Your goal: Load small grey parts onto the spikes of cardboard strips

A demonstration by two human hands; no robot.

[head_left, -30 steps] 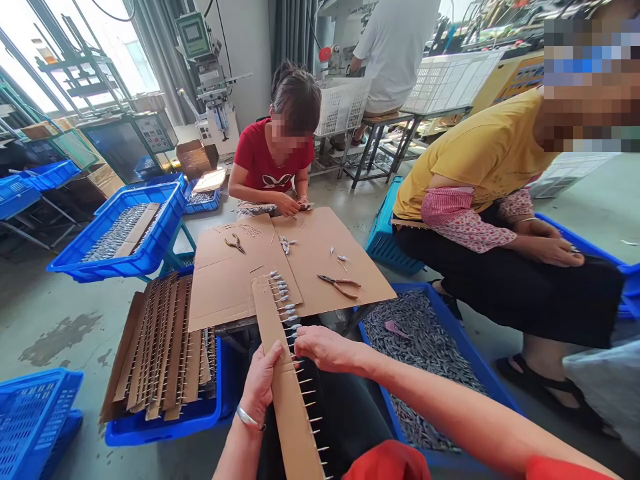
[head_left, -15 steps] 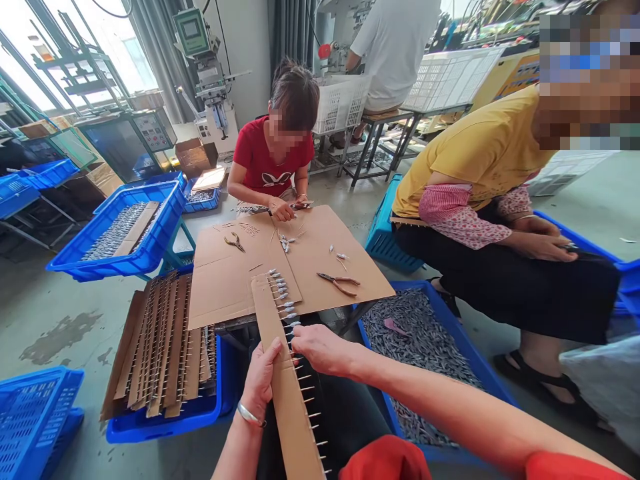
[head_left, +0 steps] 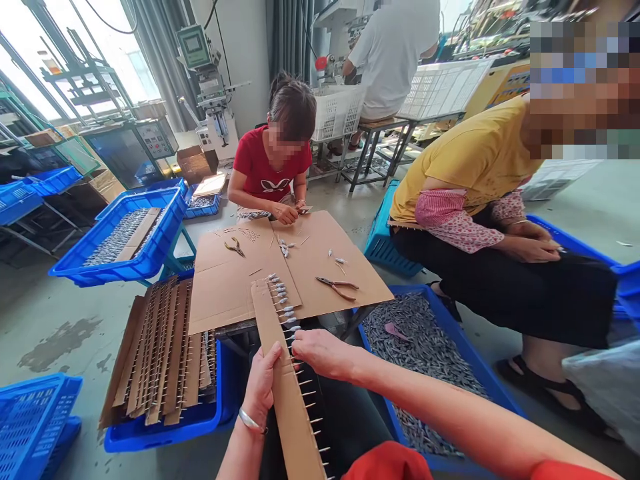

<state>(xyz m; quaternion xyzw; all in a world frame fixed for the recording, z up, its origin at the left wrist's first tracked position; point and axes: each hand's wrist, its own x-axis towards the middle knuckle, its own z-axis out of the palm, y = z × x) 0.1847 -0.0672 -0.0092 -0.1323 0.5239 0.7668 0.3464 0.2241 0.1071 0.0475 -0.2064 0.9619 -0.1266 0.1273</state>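
Observation:
A long cardboard strip (head_left: 287, 393) runs from my lap up onto the cardboard-covered table (head_left: 230, 287), with a row of metal pins along its right edge and small grey parts on the upper ones. My left hand (head_left: 261, 385) grips the strip's left edge, thumb on top. My right hand (head_left: 320, 352) is closed at the strip's right edge, fingertips pinched on a small grey part at a pin. Orange-handled pliers (head_left: 337, 287) lie on the table beyond.
A blue crate (head_left: 430, 347) of small grey parts sits at my right. At my left, a blue crate (head_left: 165, 420) holds stacked filled strips. A person in red works opposite; a person in yellow sits at the right. More blue crates and machines stand behind.
My hands stay on the strip; the right hand has shifted very slightly along the pins. The view has tilted a little.

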